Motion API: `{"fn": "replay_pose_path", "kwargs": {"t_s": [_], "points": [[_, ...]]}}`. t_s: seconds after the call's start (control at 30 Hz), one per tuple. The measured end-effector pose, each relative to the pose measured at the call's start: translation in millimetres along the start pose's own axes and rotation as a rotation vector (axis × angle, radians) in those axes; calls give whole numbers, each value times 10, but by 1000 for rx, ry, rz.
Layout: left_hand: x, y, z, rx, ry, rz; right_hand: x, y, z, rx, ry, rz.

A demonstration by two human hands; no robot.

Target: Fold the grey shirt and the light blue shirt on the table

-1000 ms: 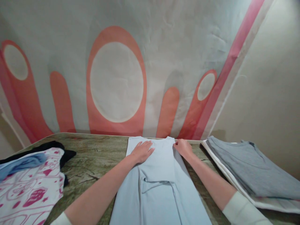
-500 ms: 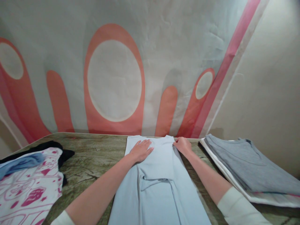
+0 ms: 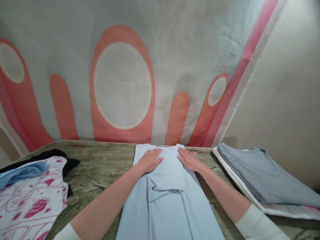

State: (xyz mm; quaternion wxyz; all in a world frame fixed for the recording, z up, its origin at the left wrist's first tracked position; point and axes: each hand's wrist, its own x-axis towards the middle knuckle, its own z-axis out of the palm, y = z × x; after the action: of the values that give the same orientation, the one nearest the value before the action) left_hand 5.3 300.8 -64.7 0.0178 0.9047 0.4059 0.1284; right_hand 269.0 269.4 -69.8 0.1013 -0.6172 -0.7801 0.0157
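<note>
A light blue garment (image 3: pixel 166 180) lies lengthwise before me, its neckline at the far table edge and its sides folded inward. Folds bunch across its middle, and its near end runs out of the picture. My left hand (image 3: pixel 150 160) rests flat on the upper left part, fingers stretched out. On the upper right edge lies my right hand (image 3: pixel 189 159), also flat with its fingers extended over the cloth. Neither hand grips anything.
Folded shirts, a grey one (image 3: pixel 265 176) on top, are stacked to the right. At the left lies a loose pile with a white and pink printed garment (image 3: pixel 32 200), blue cloth (image 3: pixel 23 173) and black cloth. Behind the wooden table (image 3: pixel 105 166) stands a patterned wall (image 3: pixel 165 50).
My right hand has let go of the garment's right edge, moved slightly left and flattened onto the cloth. My left hand stays where it was.
</note>
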Motion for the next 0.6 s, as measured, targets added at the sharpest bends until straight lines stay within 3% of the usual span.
{"fn": "replay_pose_path", "kwargs": {"t_s": [0.13, 0.3, 0.43, 0.6], "points": [[-7, 26, 7, 9, 6, -4, -4, 86, 39, -58, -43, 201], [-3, -9, 4, 6, 70, -42, -43, -8, 64, -10, -45, 11], [-45, -378, -92, -14, 173, -154, -73, -11, 101, 6, -34, 0], [-164, -930, -222, -124, 366, -482, -21, 72, 117, 31, 246, -6]]}}
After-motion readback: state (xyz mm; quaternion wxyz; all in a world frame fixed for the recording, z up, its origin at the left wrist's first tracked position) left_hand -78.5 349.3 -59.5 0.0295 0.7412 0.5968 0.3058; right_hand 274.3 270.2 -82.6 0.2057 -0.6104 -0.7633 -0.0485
